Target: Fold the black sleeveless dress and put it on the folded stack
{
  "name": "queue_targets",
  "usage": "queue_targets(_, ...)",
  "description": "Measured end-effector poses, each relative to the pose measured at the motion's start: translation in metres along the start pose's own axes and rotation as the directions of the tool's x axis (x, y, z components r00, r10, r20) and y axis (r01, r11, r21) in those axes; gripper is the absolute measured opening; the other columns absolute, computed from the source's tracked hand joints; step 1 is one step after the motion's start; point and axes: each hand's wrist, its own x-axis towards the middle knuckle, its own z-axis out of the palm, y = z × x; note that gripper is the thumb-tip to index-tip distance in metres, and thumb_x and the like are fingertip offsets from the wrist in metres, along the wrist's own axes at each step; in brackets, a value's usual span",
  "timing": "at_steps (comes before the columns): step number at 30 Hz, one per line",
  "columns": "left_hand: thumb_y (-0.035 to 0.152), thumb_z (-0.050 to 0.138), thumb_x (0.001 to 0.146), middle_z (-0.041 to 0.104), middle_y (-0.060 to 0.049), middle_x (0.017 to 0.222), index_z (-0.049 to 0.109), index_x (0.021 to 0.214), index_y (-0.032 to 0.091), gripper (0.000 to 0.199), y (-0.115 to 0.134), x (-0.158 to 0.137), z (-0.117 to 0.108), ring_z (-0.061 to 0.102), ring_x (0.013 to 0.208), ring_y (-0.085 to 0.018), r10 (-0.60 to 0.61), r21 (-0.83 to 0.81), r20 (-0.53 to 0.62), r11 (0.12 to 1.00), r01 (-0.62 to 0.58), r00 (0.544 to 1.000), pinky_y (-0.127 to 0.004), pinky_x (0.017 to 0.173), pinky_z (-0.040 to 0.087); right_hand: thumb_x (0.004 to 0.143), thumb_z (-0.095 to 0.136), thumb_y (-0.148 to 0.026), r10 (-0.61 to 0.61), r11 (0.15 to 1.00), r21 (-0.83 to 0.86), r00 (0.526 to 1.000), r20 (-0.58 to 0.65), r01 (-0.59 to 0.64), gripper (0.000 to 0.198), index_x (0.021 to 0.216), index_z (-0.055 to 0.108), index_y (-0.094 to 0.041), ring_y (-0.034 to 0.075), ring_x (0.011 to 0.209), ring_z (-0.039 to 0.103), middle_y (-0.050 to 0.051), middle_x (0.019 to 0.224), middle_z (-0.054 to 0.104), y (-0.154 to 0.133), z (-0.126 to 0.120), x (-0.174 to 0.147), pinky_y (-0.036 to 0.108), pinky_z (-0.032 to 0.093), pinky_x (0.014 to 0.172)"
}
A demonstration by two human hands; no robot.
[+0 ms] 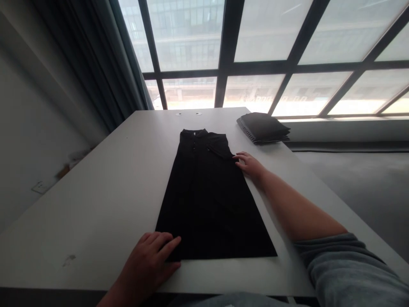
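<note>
A black polo shirt lies lengthwise on a white table. Its collar and button placket are at the far end and its straight hem is close to me. The sleeve on the right rests across the chest, while on the left no sleeve shows. My left hand is at the near left corner, its fingers lying on the cloth and its thumb apart by the hem. Beside the shirt's right edge, just below the sleeve, my right hand touches the fabric with fingers apart.
A stack of folded dark cloth sits at the table's far right edge. Behind stand large framed windows, with a dark curtain on the left. Two small round fittings mark the far tabletop.
</note>
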Motion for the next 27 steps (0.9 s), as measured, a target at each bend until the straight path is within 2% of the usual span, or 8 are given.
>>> queue_targets(4, 0.032, 0.078, 0.086, 0.072, -0.005, 0.110, 0.067, 0.129, 0.025, 0.045, 0.018, 0.008, 0.000, 0.069, 0.091, -0.023, -0.141, 0.088, 0.129, 0.988, 0.130, 0.982, -0.038, 0.080, 0.053, 0.095, 0.061, -0.026, -0.052, 0.998, -0.023, 0.998, -0.045, 0.051, 0.036, 0.126, 0.075, -0.016, 0.028, 0.141, 0.050, 0.016, 0.144, 0.060, -0.020, -0.003, 0.006, 0.042, 0.036, 0.126)
queue_targets(8, 0.025, 0.069, 0.090, 0.073, -0.006, 0.109, 0.069, 0.124, 0.025, 0.035, 0.036, 0.009, 0.002, 0.069, 0.088, -0.022, -0.298, 0.160, 0.182, 0.949, 0.271, 0.937, -0.036, 0.078, 0.054, 0.097, 0.060, -0.030, -0.137, 0.991, -0.004, 0.990, -0.033, 0.137, 0.033, 0.123, 0.077, -0.019, 0.028, 0.128, 0.058, 0.012, 0.130, 0.068, -0.070, -0.007, 0.013, 0.041, 0.042, 0.120)
queue_targets(10, 0.020, 0.061, 0.092, 0.073, -0.006, 0.107, 0.070, 0.119, 0.024, 0.029, 0.042, 0.011, 0.002, 0.070, 0.088, -0.021, -0.338, 0.158, 0.190, 0.937, 0.311, 0.922, -0.035, 0.078, 0.055, 0.098, 0.061, -0.033, -0.187, 0.981, 0.070, 0.980, 0.064, 0.183, 0.033, 0.125, 0.076, -0.021, 0.027, 0.125, 0.061, 0.010, 0.128, 0.071, -0.102, -0.005, 0.019, 0.039, 0.044, 0.117)
queue_targets(12, 0.016, 0.055, 0.093, 0.073, -0.005, 0.101, 0.071, 0.111, 0.023, 0.026, 0.045, 0.014, -0.001, 0.071, 0.086, -0.021, -0.372, 0.148, 0.201, 0.926, 0.347, 0.906, -0.035, 0.078, 0.055, 0.098, 0.062, -0.036, -0.239, 0.960, 0.202, 0.943, 0.231, 0.194, 0.039, 0.134, 0.072, -0.025, 0.025, 0.119, 0.066, 0.007, 0.128, 0.073, -0.133, 0.000, 0.029, 0.036, 0.049, 0.112)
queue_targets(15, 0.014, 0.049, 0.094, 0.073, -0.004, 0.093, 0.070, 0.103, 0.023, 0.025, 0.049, 0.020, -0.007, 0.071, 0.083, -0.020, -0.429, 0.131, 0.207, 0.903, 0.410, 0.879, -0.033, 0.076, 0.054, 0.098, 0.063, -0.044, -0.268, 0.931, 0.346, 0.863, 0.429, 0.117, 0.050, 0.146, 0.064, -0.030, 0.024, 0.117, 0.069, 0.005, 0.138, 0.069, -0.166, 0.012, 0.046, 0.033, 0.053, 0.106)
queue_targets(17, 0.014, 0.047, 0.095, 0.073, -0.004, 0.092, 0.069, 0.101, 0.023, 0.025, 0.051, 0.024, -0.010, 0.071, 0.082, -0.020, -0.455, 0.108, 0.218, 0.891, 0.442, 0.863, -0.032, 0.075, 0.053, 0.098, 0.064, -0.044, -0.243, 0.936, 0.342, 0.849, 0.468, 0.079, 0.052, 0.148, 0.063, -0.028, 0.027, 0.124, 0.068, 0.006, 0.144, 0.066, -0.177, 0.021, 0.055, 0.035, 0.053, 0.109)
queue_targets(22, 0.014, 0.046, 0.095, 0.073, -0.003, 0.091, 0.068, 0.098, 0.023, 0.024, 0.052, 0.030, -0.015, 0.072, 0.080, -0.019, -0.479, 0.042, 0.277, 0.872, 0.488, 0.833, -0.032, 0.072, 0.053, 0.100, 0.060, -0.038, -0.202, 0.955, 0.281, 0.906, 0.373, 0.097, 0.048, 0.142, 0.069, -0.017, 0.028, 0.135, 0.061, 0.011, 0.147, 0.063, -0.182, 0.038, 0.061, 0.035, 0.046, 0.119)
queue_targets(27, 0.017, 0.047, 0.097, 0.072, -0.003, 0.091, 0.067, 0.100, 0.024, 0.021, 0.051, 0.033, -0.012, 0.072, 0.079, -0.018, -0.448, -0.050, 0.220, 0.882, 0.469, 0.866, -0.031, 0.071, 0.054, 0.101, 0.057, -0.033, -0.217, 0.951, 0.265, 0.952, 0.217, 0.157, 0.046, 0.144, 0.067, -0.017, 0.024, 0.136, 0.059, 0.010, 0.146, 0.063, -0.177, 0.042, 0.059, 0.030, 0.041, 0.122)
